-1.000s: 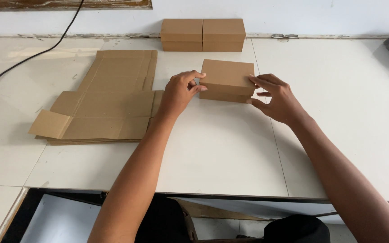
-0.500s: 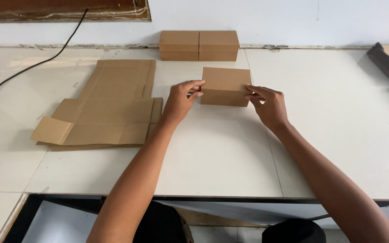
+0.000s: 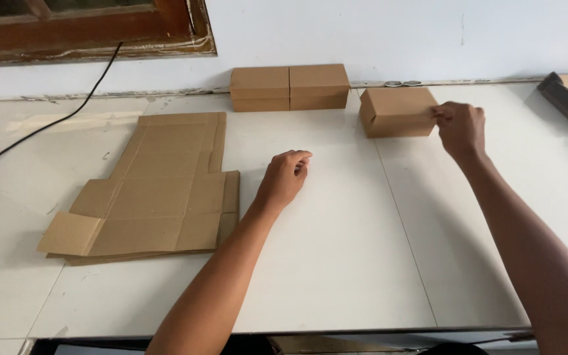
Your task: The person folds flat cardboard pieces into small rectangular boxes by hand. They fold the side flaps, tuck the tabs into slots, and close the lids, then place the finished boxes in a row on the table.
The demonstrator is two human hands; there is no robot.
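Cardboard box (image 3: 397, 112) pinched by right hand (image 3: 460, 127) — left hand (image 3: 285, 177) loosely curled, holding nothing.

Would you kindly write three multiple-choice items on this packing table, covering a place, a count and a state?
1. Where is the box that the right hand touches?
A. beside the pair of boxes at the wall
B. on the flat cardboard
C. at the table's near edge

2. How many folded boxes stand on the table?
A. one
B. three
C. five

3. What does the left hand hold?
A. a box
B. a cable
C. nothing

Answers: 1 A, it sits right of the pair; 2 B, two together plus one; 3 C, its fingers curl over bare table.
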